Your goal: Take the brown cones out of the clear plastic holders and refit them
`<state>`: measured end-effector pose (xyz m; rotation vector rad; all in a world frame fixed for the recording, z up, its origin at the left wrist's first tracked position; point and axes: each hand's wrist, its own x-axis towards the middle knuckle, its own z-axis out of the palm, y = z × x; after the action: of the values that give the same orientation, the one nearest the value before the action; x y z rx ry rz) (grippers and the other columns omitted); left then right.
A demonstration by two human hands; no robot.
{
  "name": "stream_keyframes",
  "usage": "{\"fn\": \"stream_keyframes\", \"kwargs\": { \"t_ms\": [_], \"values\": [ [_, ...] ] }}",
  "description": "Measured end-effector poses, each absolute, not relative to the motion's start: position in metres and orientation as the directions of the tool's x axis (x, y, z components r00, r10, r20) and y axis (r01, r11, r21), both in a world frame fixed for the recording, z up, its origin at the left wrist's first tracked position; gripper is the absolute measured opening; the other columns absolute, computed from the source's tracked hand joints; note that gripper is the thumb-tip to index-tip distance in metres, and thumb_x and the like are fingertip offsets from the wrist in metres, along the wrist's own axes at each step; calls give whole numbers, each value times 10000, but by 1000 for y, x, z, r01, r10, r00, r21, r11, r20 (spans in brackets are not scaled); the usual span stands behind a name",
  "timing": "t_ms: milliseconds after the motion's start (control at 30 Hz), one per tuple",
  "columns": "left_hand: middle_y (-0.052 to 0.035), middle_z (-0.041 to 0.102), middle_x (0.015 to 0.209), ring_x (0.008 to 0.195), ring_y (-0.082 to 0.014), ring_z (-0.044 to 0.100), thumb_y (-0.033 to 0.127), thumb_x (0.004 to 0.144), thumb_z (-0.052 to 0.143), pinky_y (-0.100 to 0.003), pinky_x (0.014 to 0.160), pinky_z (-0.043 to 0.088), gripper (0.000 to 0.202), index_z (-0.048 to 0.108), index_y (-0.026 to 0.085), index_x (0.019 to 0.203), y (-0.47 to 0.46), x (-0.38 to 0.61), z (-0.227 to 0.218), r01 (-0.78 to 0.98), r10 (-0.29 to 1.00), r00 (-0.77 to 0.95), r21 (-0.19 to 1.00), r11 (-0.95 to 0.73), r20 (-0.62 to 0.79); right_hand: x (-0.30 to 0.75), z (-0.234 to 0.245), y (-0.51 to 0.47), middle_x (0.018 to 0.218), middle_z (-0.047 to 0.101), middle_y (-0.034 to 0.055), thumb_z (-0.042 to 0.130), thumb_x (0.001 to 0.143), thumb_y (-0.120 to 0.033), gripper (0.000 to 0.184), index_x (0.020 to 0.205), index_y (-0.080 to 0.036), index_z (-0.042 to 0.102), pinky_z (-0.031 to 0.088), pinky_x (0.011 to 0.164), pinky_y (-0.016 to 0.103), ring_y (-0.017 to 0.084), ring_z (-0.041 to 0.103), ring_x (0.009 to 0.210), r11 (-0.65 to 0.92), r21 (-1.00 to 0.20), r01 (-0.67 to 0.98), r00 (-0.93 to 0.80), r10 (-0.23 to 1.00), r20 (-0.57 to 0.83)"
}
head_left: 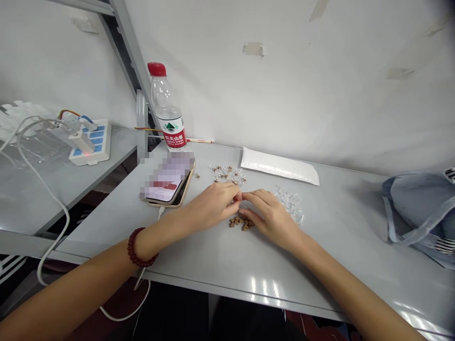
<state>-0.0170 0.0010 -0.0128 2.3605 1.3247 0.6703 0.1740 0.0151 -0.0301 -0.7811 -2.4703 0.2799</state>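
Observation:
My left hand, with a dark red bead bracelet on its wrist, has thumb and forefinger pinched together. Its fingertips meet those of my right hand, whose fingers are also drawn together. Whatever lies between the fingertips is too small or hidden to make out. Small brown chunks lie in a loose heap just under my right hand. Behind it is a scatter of small clear plastic pieces. Farther back, beyond my left hand, a second group mixes clear pieces with brown bits.
A phone with a charging cable lies at left on the grey table. Behind it stands a red-capped water bottle. A white packet rests near the wall. At right is a blue bag; far left, a power strip.

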Motion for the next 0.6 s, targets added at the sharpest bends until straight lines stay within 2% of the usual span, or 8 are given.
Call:
{"fn": "stream_keyframes", "kwargs": {
  "t_ms": [133,233,300,433,600],
  "values": [
    [-14,633,800,637,-119,534,146,839,465,-246,629,421,156,620,162,847,4,-23,-6,683,870,396,538,-494,295,176,-34,18,962,673,108,459,929,-169,220,1101,-153,596,468,767,384,226,588,879,824,-301,479,-678,566,469],
    [-7,649,780,649,-137,562,174,816,487,-252,622,430,165,648,182,852,8,-36,0,739,906,391,532,-414,161,182,-35,22,986,681,110,450,917,-131,233,1073,-166,618,469,768,388,226,594,890,821,-280,497,-652,567,504],
    [-12,668,804,730,-165,598,201,802,517,-263,664,447,153,661,195,853,10,-43,0,757,900,432,517,-400,64,185,-35,25,962,688,103,437,911,-118,250,1054,-182,632,471,752,383,221,601,868,812,-285,510,-628,577,522],
    [-34,671,1000,960,-215,595,210,780,558,-312,835,446,193,656,209,946,13,-50,-7,779,884,467,469,-415,5,188,-34,26,919,699,82,423,923,-130,248,994,-200,650,457,730,366,205,607,828,798,-294,526,-610,595,524],
    [-39,633,1066,1034,-217,564,202,811,555,-321,892,420,236,636,211,1032,14,-48,-12,791,866,494,456,-407,-84,187,-32,23,924,694,77,421,932,-140,256,1000,-195,661,450,762,377,201,596,837,790,-327,519,-649,613,451]
  ]
}}
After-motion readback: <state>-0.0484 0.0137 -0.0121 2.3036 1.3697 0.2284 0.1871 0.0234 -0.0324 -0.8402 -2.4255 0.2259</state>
